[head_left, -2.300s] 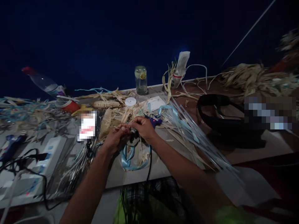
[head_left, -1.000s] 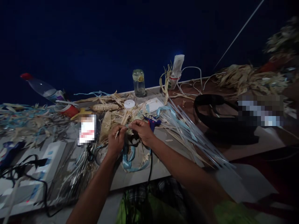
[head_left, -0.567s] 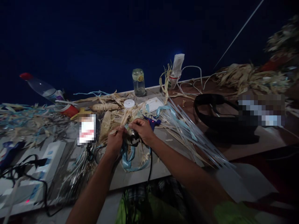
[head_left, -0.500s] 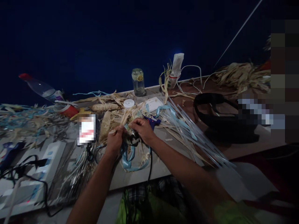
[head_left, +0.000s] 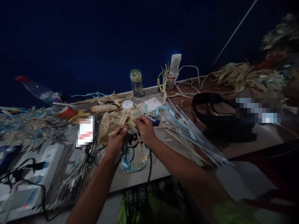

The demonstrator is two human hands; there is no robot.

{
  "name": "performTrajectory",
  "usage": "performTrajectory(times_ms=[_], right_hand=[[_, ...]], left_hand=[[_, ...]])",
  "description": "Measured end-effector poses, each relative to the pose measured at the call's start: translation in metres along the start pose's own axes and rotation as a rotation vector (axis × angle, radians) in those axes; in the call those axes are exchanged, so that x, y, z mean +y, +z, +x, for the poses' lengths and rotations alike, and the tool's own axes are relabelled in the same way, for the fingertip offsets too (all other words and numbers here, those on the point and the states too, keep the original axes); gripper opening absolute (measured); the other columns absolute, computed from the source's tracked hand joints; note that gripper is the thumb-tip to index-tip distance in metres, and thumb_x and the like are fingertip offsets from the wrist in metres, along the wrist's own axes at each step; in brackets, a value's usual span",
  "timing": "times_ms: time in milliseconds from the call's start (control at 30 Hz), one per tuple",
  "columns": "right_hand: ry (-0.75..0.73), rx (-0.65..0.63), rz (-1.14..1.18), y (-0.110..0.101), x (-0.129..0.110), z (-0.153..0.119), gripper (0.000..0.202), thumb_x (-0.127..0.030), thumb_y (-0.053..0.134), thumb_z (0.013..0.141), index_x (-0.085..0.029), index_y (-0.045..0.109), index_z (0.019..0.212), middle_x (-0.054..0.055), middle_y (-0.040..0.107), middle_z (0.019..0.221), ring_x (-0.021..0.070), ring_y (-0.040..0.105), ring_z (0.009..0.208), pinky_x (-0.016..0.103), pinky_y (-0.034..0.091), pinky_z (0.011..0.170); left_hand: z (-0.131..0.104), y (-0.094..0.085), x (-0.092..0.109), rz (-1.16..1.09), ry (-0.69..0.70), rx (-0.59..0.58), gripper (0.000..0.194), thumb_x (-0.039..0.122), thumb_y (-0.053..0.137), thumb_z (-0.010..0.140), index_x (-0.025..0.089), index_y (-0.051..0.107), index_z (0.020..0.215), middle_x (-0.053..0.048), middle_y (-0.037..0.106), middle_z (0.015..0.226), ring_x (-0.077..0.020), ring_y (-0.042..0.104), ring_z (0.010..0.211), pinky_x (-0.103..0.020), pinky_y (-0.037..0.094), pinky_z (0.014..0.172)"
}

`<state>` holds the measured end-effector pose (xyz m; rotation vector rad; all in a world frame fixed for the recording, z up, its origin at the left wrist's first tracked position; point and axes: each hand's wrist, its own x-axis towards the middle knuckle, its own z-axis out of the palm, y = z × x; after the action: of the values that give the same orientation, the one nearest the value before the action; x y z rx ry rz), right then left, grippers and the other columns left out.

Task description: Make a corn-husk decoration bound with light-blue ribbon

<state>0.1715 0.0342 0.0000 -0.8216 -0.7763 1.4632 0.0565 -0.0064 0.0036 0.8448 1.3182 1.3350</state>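
Note:
My left hand (head_left: pixel 116 140) is closed in a pinch over the middle of the table, and a pale strip of corn husk (head_left: pixel 113 133) pokes out beside its fingers. Just to its right, my right hand (head_left: pixel 145 128) pinches too, thumb against forefinger; whatever sits between them is too small to make out. A small gap separates the two sets of fingertips. Below them lie a dark, shiny object, unclear in the dim light, and a loop of light blue ribbon (head_left: pixel 128 161). A blue glue gun (head_left: pixel 155 121) lies partly hidden behind my right hand.
A corn cob (head_left: pixel 104 108), a white ribbon spool (head_left: pixel 127 104) and a glass jar (head_left: pixel 137 84) stand or lie behind. Clear glue sticks (head_left: pixel 198 137) spread to the right, near a black headband-like object (head_left: pixel 207 98). Leftward are a phone (head_left: pixel 85 132), wires and a power strip (head_left: pixel 44 174).
My fingertips have drawn slightly apart, with the left hand lower. The husk strip that stood up at my left thumb no longer shows there. The view has shifted a little.

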Motion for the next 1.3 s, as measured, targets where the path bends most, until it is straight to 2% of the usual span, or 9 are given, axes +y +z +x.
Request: performTrajectory(times_ms=[133,267,433,633,800,967,1100,1200,1300], right_hand=[[0.029,-0.041,-0.077,0.001,0.007,-0.003,0.026,-0.037,0.066,0.061,-0.017,0.050,0.058,-0.006,0.041,0.051,0.0062,0.033,0.050,0.022,0.028,0.051],[0.053,-0.080,-0.151,0.001,0.013,-0.005,0.025,-0.039,0.065,0.060,-0.017,0.053,0.060,-0.005,0.046,0.055,0.0074,0.037,0.054,0.022,0.031,0.053],[0.017,-0.117,-0.222,0.001,0.014,-0.007,0.020,-0.034,0.063,0.063,-0.017,0.054,0.060,-0.004,0.048,0.057,0.0081,0.039,0.055,0.022,0.032,0.056],[-0.049,-0.163,-0.325,0.000,0.013,-0.009,0.018,-0.031,0.063,0.064,-0.016,0.055,0.060,-0.003,0.050,0.058,0.0085,0.042,0.057,0.022,0.034,0.058],[-0.039,-0.184,-0.366,-0.002,0.007,-0.009,0.017,-0.032,0.062,0.065,-0.016,0.057,0.062,-0.003,0.052,0.059,0.0088,0.043,0.057,0.022,0.035,0.058],[-0.024,-0.269,-0.360,-0.006,0.008,-0.005,0.014,-0.030,0.061,0.067,-0.016,0.058,0.064,-0.002,0.055,0.061,0.0092,0.046,0.059,0.023,0.037,0.061],[0.080,-0.322,-0.289,-0.008,0.008,-0.002,0.018,-0.030,0.067,0.061,-0.017,0.060,0.071,-0.003,0.057,0.066,0.0087,0.049,0.062,0.022,0.038,0.064],[0.208,-0.433,-0.184,-0.009,0.005,-0.001,0.028,-0.031,0.069,0.059,-0.017,0.062,0.081,-0.002,0.061,0.074,0.0096,0.053,0.068,0.023,0.040,0.069],[0.271,-0.516,-0.155,-0.010,0.001,-0.002,0.025,-0.031,0.070,0.059,-0.016,0.064,0.077,-0.001,0.062,0.071,0.0106,0.054,0.070,0.024,0.041,0.070]], left_hand=[[0.001,-0.002,-0.003,-0.047,0.028,0.011,0.027,0.032,0.069,0.062,0.016,0.060,0.082,0.004,0.050,0.059,-0.0053,0.045,0.050,-0.018,0.037,0.049],[0.005,-0.006,-0.005,-0.044,0.067,0.064,0.025,0.032,0.068,0.063,0.018,0.058,0.081,0.005,0.050,0.060,-0.0047,0.043,0.050,-0.017,0.036,0.049],[0.004,-0.006,-0.005,-0.013,0.115,0.053,0.022,0.032,0.066,0.065,0.016,0.058,0.079,0.005,0.049,0.061,-0.0050,0.043,0.052,-0.017,0.034,0.051],[0.003,-0.007,-0.002,-0.013,0.076,-0.007,0.023,0.034,0.066,0.065,0.015,0.057,0.073,0.004,0.049,0.061,-0.0067,0.045,0.056,-0.019,0.037,0.055],[0.003,-0.010,-0.002,0.106,0.034,-0.076,0.022,0.035,0.064,0.068,0.015,0.056,0.072,0.004,0.047,0.058,-0.0061,0.041,0.053,-0.018,0.034,0.052],[0.003,-0.012,-0.002,0.147,-0.005,-0.178,0.024,0.037,0.064,0.068,0.014,0.056,0.069,0.004,0.048,0.058,-0.0063,0.041,0.052,-0.019,0.034,0.053],[0.005,-0.016,-0.002,0.111,-0.078,-0.221,0.024,0.035,0.067,0.064,0.014,0.058,0.067,0.003,0.050,0.057,-0.0073,0.043,0.052,-0.020,0.035,0.052],[0.006,-0.019,-0.001,0.076,-0.145,-0.268,0.024,0.033,0.070,0.060,0.012,0.061,0.068,-0.001,0.055,0.061,-0.0091,0.048,0.055,-0.022,0.038,0.054],[0.003,-0.019,0.003,0.041,-0.229,-0.292,0.028,0.033,0.073,0.056,0.011,0.063,0.071,-0.002,0.056,0.063,-0.0087,0.048,0.053,-0.022,0.039,0.051]])
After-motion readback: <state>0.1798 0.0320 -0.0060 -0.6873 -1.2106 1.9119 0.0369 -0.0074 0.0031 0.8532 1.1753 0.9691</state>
